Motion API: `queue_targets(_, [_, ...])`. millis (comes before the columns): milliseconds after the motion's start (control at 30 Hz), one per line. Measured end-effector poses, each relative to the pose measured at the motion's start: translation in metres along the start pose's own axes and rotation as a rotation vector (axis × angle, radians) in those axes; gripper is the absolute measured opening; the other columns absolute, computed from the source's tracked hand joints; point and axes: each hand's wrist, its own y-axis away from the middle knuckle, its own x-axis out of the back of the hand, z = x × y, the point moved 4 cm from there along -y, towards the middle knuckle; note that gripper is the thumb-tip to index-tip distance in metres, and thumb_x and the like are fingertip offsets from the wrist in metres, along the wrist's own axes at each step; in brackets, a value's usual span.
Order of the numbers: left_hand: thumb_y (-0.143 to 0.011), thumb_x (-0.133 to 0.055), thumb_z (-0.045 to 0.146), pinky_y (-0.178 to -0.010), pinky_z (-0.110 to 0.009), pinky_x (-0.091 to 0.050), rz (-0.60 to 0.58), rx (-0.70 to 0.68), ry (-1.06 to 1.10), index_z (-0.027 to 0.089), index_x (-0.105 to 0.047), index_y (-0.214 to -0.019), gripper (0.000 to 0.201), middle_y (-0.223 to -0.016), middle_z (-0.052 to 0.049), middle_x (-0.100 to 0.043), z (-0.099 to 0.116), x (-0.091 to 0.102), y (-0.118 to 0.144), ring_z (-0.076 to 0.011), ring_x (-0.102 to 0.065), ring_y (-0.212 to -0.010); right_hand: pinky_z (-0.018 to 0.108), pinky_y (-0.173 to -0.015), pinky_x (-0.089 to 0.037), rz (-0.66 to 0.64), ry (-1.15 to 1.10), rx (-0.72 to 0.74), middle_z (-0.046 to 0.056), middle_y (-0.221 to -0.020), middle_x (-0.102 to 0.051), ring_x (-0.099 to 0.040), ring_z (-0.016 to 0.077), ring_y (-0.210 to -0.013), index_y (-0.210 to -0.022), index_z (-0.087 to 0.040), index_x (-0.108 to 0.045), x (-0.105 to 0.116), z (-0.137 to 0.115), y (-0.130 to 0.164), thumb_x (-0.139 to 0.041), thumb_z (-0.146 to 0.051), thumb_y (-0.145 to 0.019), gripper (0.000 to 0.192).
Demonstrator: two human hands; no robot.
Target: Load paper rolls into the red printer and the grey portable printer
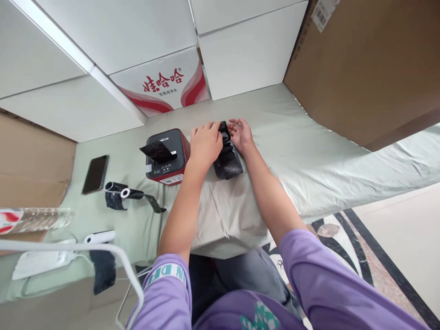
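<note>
A small black printer (227, 158) sits on the cloth with its lid (224, 131) raised and a glossy dark strip (229, 166) lying over its front. My left hand (206, 143) is closed around the printer's left side, by the lid. On the other side, my right hand (241, 135) has its fingers apart and loosely bent beside the lid; whether the fingertips touch it I cannot tell. Left of my left hand stands a red and black box-shaped printer (167, 158), with a black sheet (154, 152) sticking up from its top.
To the left lie a phone (95, 174), two black rolls (116, 195) and another roll (99, 237) with its strip hanging down. A plastic bottle (44, 219), a white power strip (44, 260) and a white tube frame (113, 250) are nearer. Cartons (165, 85) line the back; a brown box (364, 73) stands right.
</note>
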Motion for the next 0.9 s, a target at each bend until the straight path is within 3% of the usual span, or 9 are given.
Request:
queue_targets(100, [-0.098, -0.047, 0.026, -0.109, -0.049, -0.039, -0.097, -0.032, 0.005, 0.026, -0.072, -0.121, 0.034, -0.111, -0.01, -0.074, 0.001, 0.007, 0.001, -0.0321, -0.064, -0.116, 0.033, -0.069, -0.058, -0.005, 0.003, 0.002, 0.002, -0.077, -0.064, -0.065, 0.0182, -0.075, -0.099, -0.025, -0.059, 0.001, 0.0, -0.001, -0.052, -0.072, -0.093, 0.048])
queue_targets(167, [-0.096, -0.052, 0.028, -0.102, -0.045, -0.046, -0.225, -0.04, -0.004, 0.029, -0.075, -0.116, 0.03, -0.105, -0.007, -0.076, 0.003, 0.011, 0.004, -0.0305, -0.067, -0.109, 0.034, -0.071, -0.059, -0.012, 0.007, -0.005, 0.001, -0.076, -0.065, -0.065, 0.0179, -0.074, -0.1, -0.025, -0.059, 0.001, -0.001, -0.001, -0.052, -0.071, -0.094, 0.048])
queue_targets(300, [-0.092, -0.059, 0.031, -0.099, -0.037, -0.049, -0.417, -0.002, -0.107, 0.033, -0.073, -0.122, 0.032, -0.122, -0.003, -0.074, 0.002, 0.011, 0.008, -0.028, -0.066, -0.116, 0.036, -0.077, -0.059, 0.003, 0.022, -0.028, 0.001, -0.079, -0.065, -0.066, 0.0176, -0.079, -0.101, -0.023, -0.059, 0.0, -0.002, 0.002, -0.048, -0.07, -0.096, 0.048])
queue_targets(467, [-0.094, -0.057, 0.041, -0.098, -0.036, -0.05, -0.511, 0.016, -0.12, 0.028, -0.067, -0.132, 0.041, -0.134, -0.007, -0.069, 0.001, -0.002, 0.008, -0.0292, -0.063, -0.124, 0.039, -0.084, -0.059, 0.013, 0.03, -0.033, 0.001, -0.08, -0.065, -0.066, 0.0185, -0.083, -0.1, -0.023, -0.059, -0.001, -0.003, 0.005, -0.05, -0.067, -0.096, 0.045])
queue_targets(733, [-0.088, -0.066, 0.039, -0.107, -0.033, -0.048, -0.563, 0.025, 0.138, 0.032, -0.065, -0.136, 0.048, -0.142, -0.002, -0.067, -0.02, -0.017, -0.001, -0.0268, -0.063, -0.128, 0.037, -0.084, -0.059, -0.005, 0.012, -0.033, 0.001, -0.08, -0.065, -0.065, 0.0161, -0.079, -0.099, -0.022, -0.06, 0.001, -0.001, 0.002, -0.047, -0.059, -0.101, 0.04])
queue_targets(900, [-0.083, -0.069, 0.037, -0.11, -0.035, -0.047, -0.621, 0.044, 0.259, 0.029, -0.064, -0.137, 0.055, -0.141, -0.004, -0.067, -0.032, -0.03, -0.006, -0.0286, -0.063, -0.127, 0.037, -0.083, -0.059, -0.008, 0.009, -0.031, 0.0, -0.079, -0.064, -0.064, 0.0161, -0.078, -0.099, -0.022, -0.059, 0.001, 0.0, 0.002, -0.048, -0.06, -0.1, 0.04])
